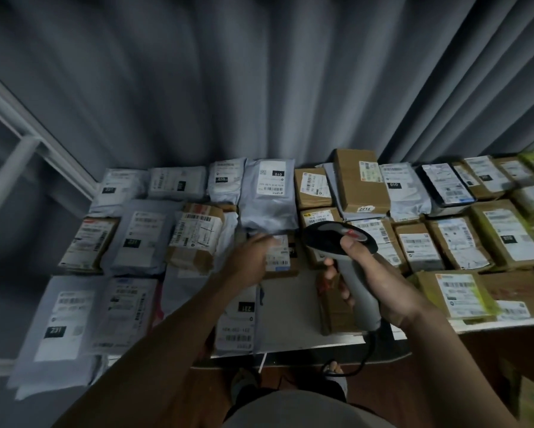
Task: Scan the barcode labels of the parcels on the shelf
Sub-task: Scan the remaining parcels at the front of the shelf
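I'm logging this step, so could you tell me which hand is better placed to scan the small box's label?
Right. The right hand already grips the scanner, whose head points toward the small box; the left hand only touches that box.

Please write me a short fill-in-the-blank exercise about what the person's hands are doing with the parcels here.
1. The right hand grips a handheld barcode ____ by its handle.
2. The left hand reaches to a small cardboard box whose label faces ____.
3. Behind the parcels hangs a grey ____.
4. The tall cardboard box at the back bears a tag reading ____.

Missing words: scanner; up; curtain; 2214
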